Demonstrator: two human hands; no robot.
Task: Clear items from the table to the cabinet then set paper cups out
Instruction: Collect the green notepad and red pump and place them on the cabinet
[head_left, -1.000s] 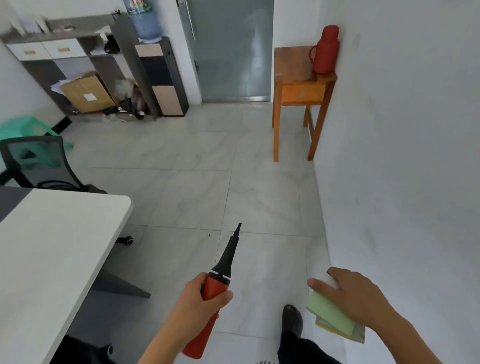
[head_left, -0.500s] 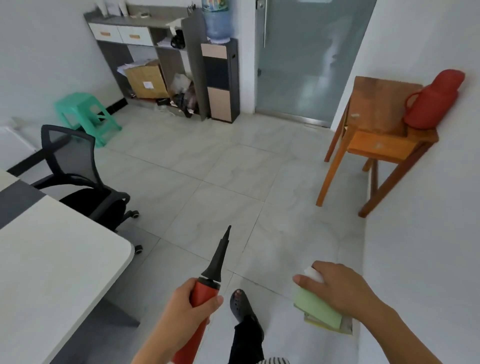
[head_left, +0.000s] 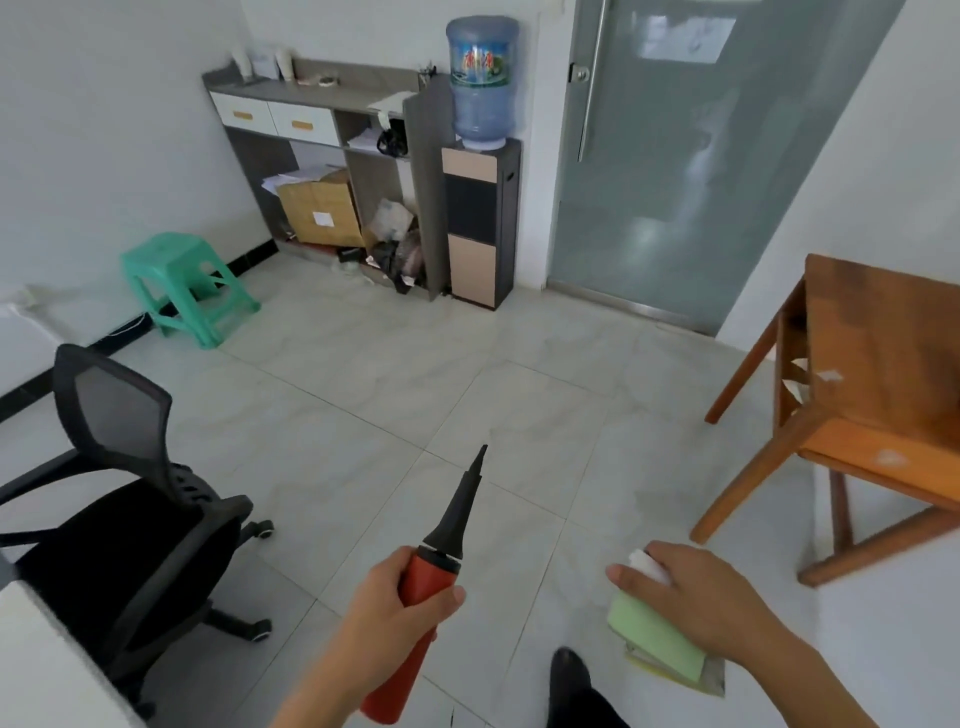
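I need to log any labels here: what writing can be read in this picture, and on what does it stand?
No text is readable.
Water bottle: colourful label, print too blurred.
Cardboard box: white sticker, too small.
Glass door: pale sheet behind the glass, blank or blurred.
Red pump and green notepads: no writing visible.

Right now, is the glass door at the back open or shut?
Shut, as far as shows: the frosted glass door fills its frame with no gap at the edges, and its bottom rail sits flush along the floor.
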